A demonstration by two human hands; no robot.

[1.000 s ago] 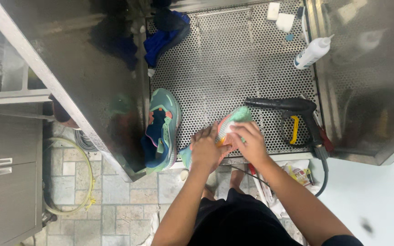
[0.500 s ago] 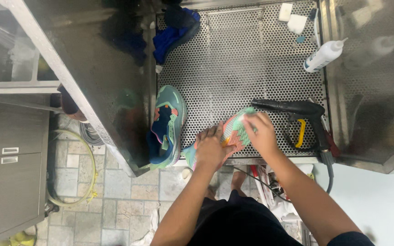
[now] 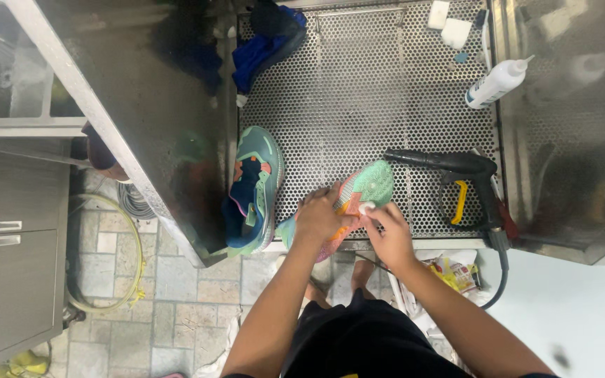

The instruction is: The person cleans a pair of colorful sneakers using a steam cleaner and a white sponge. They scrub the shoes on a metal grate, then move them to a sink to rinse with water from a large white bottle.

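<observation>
On perforated tray (image 3: 358, 91): two sneakers, one (image 3: 369, 185) gripped by both hands, apparently.

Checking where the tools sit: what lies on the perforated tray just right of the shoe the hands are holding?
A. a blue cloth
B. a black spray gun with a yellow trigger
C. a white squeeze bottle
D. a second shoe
B: the black spray gun lies on the perforated tray right of the held shoe.

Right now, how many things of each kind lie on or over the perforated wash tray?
Shoes: 2, one held sole-up, one on its side
White blocks: 2
Squeeze bottle: 1
Spray gun: 1
Blue cloth: 1
Total: 7
</observation>
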